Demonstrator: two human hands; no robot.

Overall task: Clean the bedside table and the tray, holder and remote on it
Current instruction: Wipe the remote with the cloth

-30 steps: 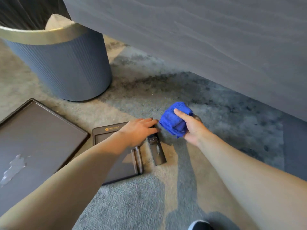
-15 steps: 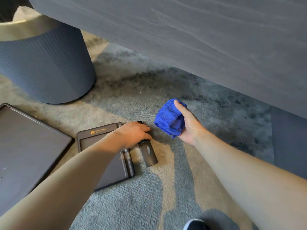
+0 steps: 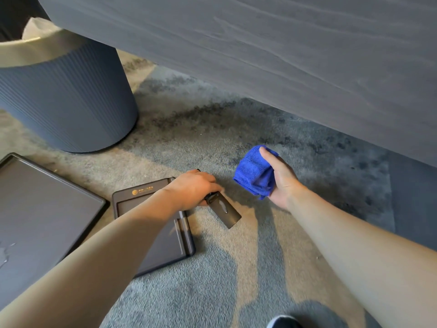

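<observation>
A dark slim remote [image 3: 223, 210] lies on the carpet, and my left hand [image 3: 192, 188] grips its far end, with the near end pointing toward me and to the right. A folded blue cloth [image 3: 254, 172] is held in my right hand [image 3: 281, 179], a little to the right of the remote and above the carpet. The dark flat holder [image 3: 163, 249] with a gold logo rests on the carpet under my left forearm. At the left edge lies the large dark tray [image 3: 45, 214], with a wet smear on its near left part.
A ribbed grey waste bin [image 3: 71, 102] with a pale liner stands at the back left. A big grey wood-grain panel [image 3: 283, 48] overhangs the carpet along the back and right. A shoe tip [image 3: 281, 323] shows at the bottom edge.
My left hand has closed around the remote's far end and swung its near end to the right. The right hand with the cloth has stayed about level beside it.
</observation>
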